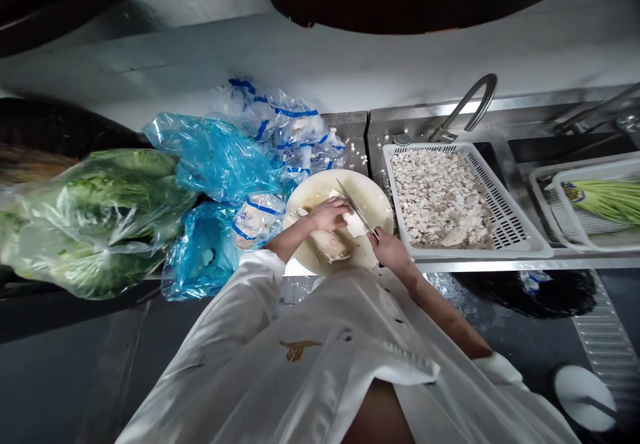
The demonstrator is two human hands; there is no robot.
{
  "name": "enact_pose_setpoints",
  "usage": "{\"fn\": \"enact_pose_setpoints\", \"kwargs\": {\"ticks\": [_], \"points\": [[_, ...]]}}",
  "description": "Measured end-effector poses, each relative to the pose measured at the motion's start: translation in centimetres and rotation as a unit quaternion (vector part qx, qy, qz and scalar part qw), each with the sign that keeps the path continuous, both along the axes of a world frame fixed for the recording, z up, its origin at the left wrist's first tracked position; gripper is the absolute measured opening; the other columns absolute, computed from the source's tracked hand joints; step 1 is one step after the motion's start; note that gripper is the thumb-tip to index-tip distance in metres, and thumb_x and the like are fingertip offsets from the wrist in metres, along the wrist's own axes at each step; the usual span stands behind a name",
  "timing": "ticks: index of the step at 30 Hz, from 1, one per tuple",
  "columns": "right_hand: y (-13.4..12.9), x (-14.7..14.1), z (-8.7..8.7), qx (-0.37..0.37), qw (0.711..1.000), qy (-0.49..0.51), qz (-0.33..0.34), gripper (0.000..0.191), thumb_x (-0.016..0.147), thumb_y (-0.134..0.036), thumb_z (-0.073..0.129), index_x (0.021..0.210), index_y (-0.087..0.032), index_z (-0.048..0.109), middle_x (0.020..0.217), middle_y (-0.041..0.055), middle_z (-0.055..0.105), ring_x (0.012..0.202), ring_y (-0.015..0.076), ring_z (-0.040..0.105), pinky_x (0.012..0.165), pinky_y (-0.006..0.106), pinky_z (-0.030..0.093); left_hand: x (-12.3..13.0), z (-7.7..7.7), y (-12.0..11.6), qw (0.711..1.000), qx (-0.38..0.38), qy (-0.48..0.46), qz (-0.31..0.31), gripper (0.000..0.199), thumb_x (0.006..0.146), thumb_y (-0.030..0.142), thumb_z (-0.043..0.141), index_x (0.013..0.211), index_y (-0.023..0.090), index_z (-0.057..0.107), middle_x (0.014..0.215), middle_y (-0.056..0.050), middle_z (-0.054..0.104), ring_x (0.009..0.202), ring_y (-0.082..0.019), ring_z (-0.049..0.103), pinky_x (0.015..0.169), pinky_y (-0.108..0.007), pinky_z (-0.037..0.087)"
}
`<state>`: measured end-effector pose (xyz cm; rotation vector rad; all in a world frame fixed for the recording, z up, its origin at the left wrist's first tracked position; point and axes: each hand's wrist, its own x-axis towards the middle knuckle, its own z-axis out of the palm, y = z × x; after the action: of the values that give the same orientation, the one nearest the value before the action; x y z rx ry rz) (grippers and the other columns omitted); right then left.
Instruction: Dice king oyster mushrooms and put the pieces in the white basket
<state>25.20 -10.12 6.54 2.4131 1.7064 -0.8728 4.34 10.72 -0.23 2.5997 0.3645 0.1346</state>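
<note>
The right grip point(391, 251) was clamped round the handle of a slim grey metal knife point(358, 209), whose blade slanted up beside the left grip point(331, 215). The left fingers bent over a smooth, white, flat-faced block point(355, 226) against the blade; whether they clamped or merely steadied it, I couldn't tell. Slicing seemed the step in hand, and the next stroke called for fingertips kept clear of the edge. Below the left grip, a thick, pale-brown, log-shaped piece point(329, 247) lay whole-looking on a round cream cutting board point(373, 187).
</note>
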Motion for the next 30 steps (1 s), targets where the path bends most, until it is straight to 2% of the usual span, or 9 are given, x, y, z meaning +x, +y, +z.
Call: {"fn": "enact_pose_setpoints", "kwargs": {"ticks": [4, 8, 14, 19, 23, 28, 30], "points": [[0.6, -1.2, 0.3, 0.013, 1.000, 0.007, 0.005, 0.047, 0.114, -0.054, 0.033, 0.128, -0.021, 0.063, 0.101, 0.0131, 0.078, 0.097, 0.0266, 0.076, 0.079, 0.029, 0.046, -0.7, -0.7, 0.5, 1.000, -0.006, -0.012, 0.002, 0.040, 0.099, 0.036, 0.065, 0.136, 0.022, 0.070, 0.141, -0.013, 0.062, 0.139, -0.029, 0.053, 0.123, -0.045, 0.041], [1.3, -2.1, 0.4, -0.015, 1.000, -0.016, 0.004, 0.045, 0.115, -0.049, 0.032, 0.132, -0.019, 0.060, 0.103, 0.0141, 0.079, 0.097, 0.0273, 0.076, 0.079, 0.030, 0.047, -0.9, -1.4, 0.7, 0.999, -0.006, -0.031, 0.008, 0.041, 0.098, 0.033, 0.066, 0.137, 0.019, 0.070, 0.144, -0.015, 0.060, 0.140, -0.030, 0.052, 0.125, -0.044, 0.040], [1.8, -2.7, 0.7, 0.002, 1.000, -0.015, 0.023, 0.051, 0.114, -0.055, 0.030, 0.133, -0.019, 0.061, 0.107, 0.0158, 0.079, 0.101, 0.0292, 0.076, 0.084, 0.033, 0.048, -1.4, -1.0, 0.7, 0.999, -0.013, -0.029, 0.005, 0.040, 0.096, 0.033, 0.066, 0.134, 0.021, 0.072, 0.140, -0.013, 0.063, 0.137, -0.030, 0.055, 0.124, -0.046, 0.041], [2.2, -3.2, 0.8, -0.025, 1.000, -0.012, 0.000, 0.047, 0.115, -0.049, 0.031, 0.136, -0.019, 0.059, 0.112, 0.0155, 0.079, 0.104, 0.0286, 0.076, 0.086, 0.033, 0.048, -2.0, -0.7, 0.7, 1.000, -0.019, -0.024, 0.001, 0.043, 0.093, 0.034, 0.068, 0.134, 0.022, 0.072, 0.141, -0.014, 0.062, 0.138, -0.031, 0.054, 0.124, -0.047, 0.042], [2.1, -3.2, 0.8, -0.003, 1.000, -0.006, 0.019, 0.049, 0.114, -0.054, 0.032, 0.134, -0.020, 0.060, 0.111, 0.0152, 0.079, 0.104, 0.0289, 0.075, 0.087, 0.033, 0.048, -2.5, -0.8, 0.9, 0.999, -0.030, -0.025, 0.002, 0.042, 0.094, 0.031, 0.067, 0.135, 0.022, 0.072, 0.142, -0.013, 0.062, 0.138, -0.030, 0.055, 0.123, -0.046, 0.044], [2.2, -3.8, 0.7, -0.011, 1.000, 0.000, 0.016, 0.044, 0.116, -0.046, 0.033, 0.135, -0.017, 0.060, 0.112, 0.0167, 0.079, 0.105, 0.0287, 0.075, 0.084, 0.031, 0.047, -2.9, -1.1, 1.0, 0.999, -0.023, -0.028, 0.000, 0.044, 0.094, 0.031, 0.068, 0.136, 0.020, 0.072, 0.146, -0.015, 0.061, 0.140, -0.031, 0.055, 0.125, -0.047, 0.043], [2.2, -4.0, 0.8, -0.007, 1.000, 0.000, 0.016, 0.045, 0.115, -0.048, 0.034, 0.134, -0.017, 0.060, 0.112, 0.0164, 0.079, 0.104, 0.0286, 0.075, 0.084, 0.031, 0.047, -3.0, -1.2, 1.1, 1.000, -0.021, -0.019, -0.007, 0.043, 0.094, 0.031, 0.068, 0.135, 0.019, 0.073, 0.146, -0.015, 0.061, 0.139, -0.030, 0.056, 0.124, -0.047, 0.044]]}}
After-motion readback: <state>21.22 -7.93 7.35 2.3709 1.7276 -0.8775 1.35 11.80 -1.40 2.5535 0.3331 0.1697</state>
